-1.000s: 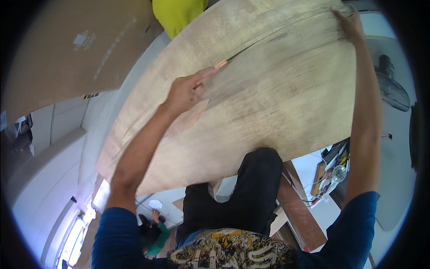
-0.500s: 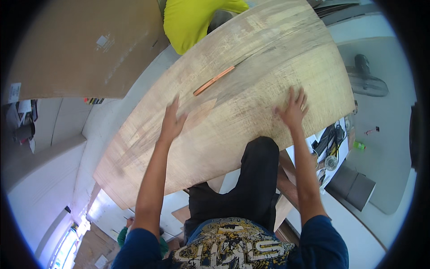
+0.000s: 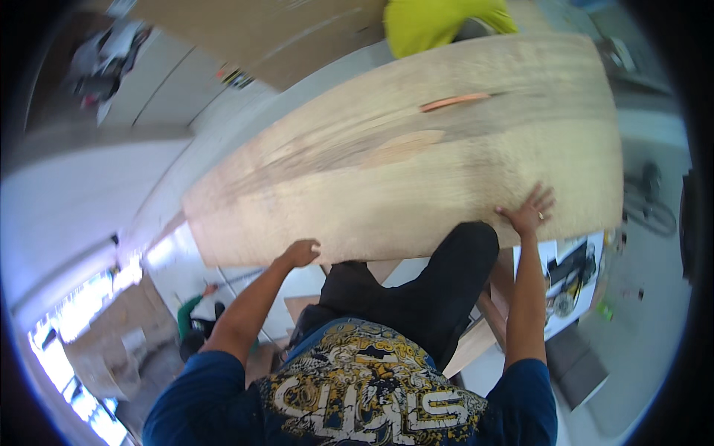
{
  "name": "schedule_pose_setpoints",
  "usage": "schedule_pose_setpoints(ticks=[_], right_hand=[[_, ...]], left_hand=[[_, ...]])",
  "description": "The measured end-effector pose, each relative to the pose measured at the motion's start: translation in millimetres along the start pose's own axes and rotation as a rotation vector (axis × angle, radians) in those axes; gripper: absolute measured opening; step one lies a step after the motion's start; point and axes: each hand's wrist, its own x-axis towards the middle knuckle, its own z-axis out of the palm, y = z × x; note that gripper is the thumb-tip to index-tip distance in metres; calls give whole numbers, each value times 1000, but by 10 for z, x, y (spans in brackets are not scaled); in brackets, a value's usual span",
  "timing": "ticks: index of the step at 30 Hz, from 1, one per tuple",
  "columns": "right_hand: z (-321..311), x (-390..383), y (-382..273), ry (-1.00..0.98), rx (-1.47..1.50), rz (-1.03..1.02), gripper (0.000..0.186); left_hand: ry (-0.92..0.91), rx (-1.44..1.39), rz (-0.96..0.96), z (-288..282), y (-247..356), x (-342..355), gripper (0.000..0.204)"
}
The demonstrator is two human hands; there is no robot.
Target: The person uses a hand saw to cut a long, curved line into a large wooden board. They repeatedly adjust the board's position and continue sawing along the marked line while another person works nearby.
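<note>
L hand (image 3: 300, 253) has dropped from over the big wooden board (image 3: 312, 204) to its lower edge vs. prev. frame. Fingers part-curled; can't tell if they grip the edge. R hand (image 3: 529, 215) is palm-down over the board nr. its lower right edge, fingers spread wide, holding nothing. Board fills ctr. of frame, tapering twd. left; a dark-trousered knee (image 3: 476, 244) overlaps its lower edge. Orange strip (image 3: 455, 102) lies on it, upper ctr., w/ pale oval patch (image 3: 401, 149) just below. Further out: person in yellow (image 3: 424, 28) up top, green-sleeved person (image 3: 186, 317) lower left, blurred fan (image 3: 649, 212) far right.
</note>
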Motion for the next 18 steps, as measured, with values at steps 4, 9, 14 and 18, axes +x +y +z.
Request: schedule_pose_setpoints(ticks=[4,9,14,18], right_hand=[[41,-51,64,-2,3,-1,164],[20,-30,59,14,36,-21,161],[18,-14,71,18,46,-19,158],[38,27,130,51,57,-56,161]], left_hand=[[163,-281,-99,67,66,-389,36],[-28,-313,-280,615,-139,-658,32],[-3,-178,-265,804,-224,-681,36],[199,-247,-76,588,-168,-564,36]])
